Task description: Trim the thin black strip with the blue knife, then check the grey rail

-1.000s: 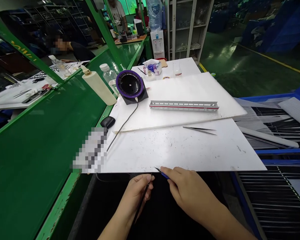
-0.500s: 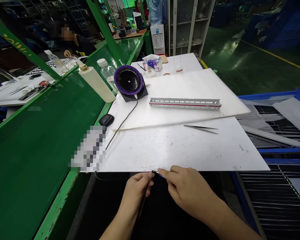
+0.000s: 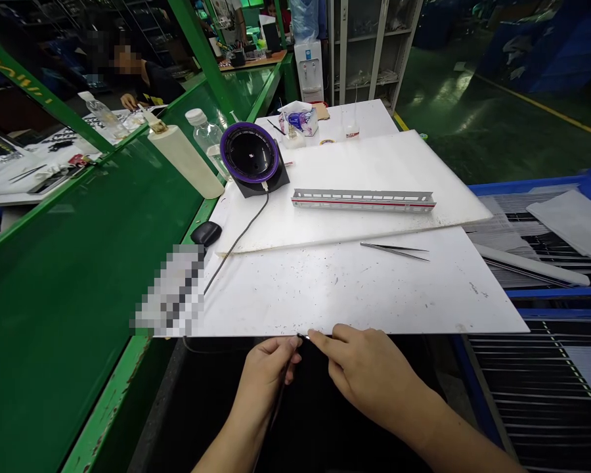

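At the near edge of the white work board (image 3: pixel 285 295), my left hand (image 3: pixel 262 373) pinches a thin black strip (image 3: pixel 276 406) between thumb and fingers. The strip trails down toward my lap. My right hand (image 3: pixel 372 368) is closed around a small tool with a shiny metal tip (image 3: pixel 304 337); the palm hides most of it, so its exact kind is unclear. That tip meets the strip's end by my left thumb. Farther up the board lie metal tweezers (image 3: pixel 394 251), apart from both hands. Tiny dark scraps dot the board.
A grey train-car shell with a red stripe (image 3: pixel 363 205) rests on a white foam sheet (image 3: pixel 453 197). Left of it stand a black and purple fan (image 3: pixel 250 154) with a cable, and bottles. Blue-edged trays of strips (image 3: pixel 526 394) flank the right side.
The camera view has shifted slightly. Both hands keep nearly the same pose, the tool's tip still at the end of the black strip.
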Available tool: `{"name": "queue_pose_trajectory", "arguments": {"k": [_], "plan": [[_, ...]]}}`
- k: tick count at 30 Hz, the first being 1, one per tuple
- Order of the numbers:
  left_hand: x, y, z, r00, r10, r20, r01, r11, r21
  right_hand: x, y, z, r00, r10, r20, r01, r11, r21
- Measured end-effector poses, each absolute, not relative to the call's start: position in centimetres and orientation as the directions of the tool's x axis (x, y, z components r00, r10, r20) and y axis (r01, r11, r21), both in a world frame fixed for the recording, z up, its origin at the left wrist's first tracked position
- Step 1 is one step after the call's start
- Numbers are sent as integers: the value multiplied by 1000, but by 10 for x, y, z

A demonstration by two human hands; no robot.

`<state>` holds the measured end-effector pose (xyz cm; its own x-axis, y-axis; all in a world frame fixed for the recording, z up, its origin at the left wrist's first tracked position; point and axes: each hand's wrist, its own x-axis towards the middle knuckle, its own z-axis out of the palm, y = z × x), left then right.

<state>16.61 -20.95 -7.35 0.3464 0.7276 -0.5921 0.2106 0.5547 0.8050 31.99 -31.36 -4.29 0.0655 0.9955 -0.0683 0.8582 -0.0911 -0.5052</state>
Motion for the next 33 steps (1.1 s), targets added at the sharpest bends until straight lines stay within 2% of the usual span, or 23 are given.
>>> {"name": "queue_pose_trajectory", "arguments": {"k": [5,10,12,21,27,29,33], "plan": [[166,-209,-73,347,726,-594,207,559,803,319,-313,-44,52,997,-54,879,-71,-472],[166,-209,-73,342,720,-603,210,567,796,321,-316,-45,66,995,-74,814,-97,-572],[165,-209,-76,343,718,-606,217,567,794,322,-316,-45,64,995,-76,810,-96,-578],[163,-207,-80,383,704,-598,181,578,796,315,-318,-48,67,997,-44,885,-80,-459],[162,-206,-73,423,631,-650,107,678,727,310,-330,-52,274,960,-53,690,-235,-685],[163,-205,-71,420,626,-657,109,684,722,311,-330,-51,280,958,-63,668,-241,-704],[163,-205,-70,414,638,-649,141,660,738,313,-326,-50,214,974,-79,716,-211,-665]]}}
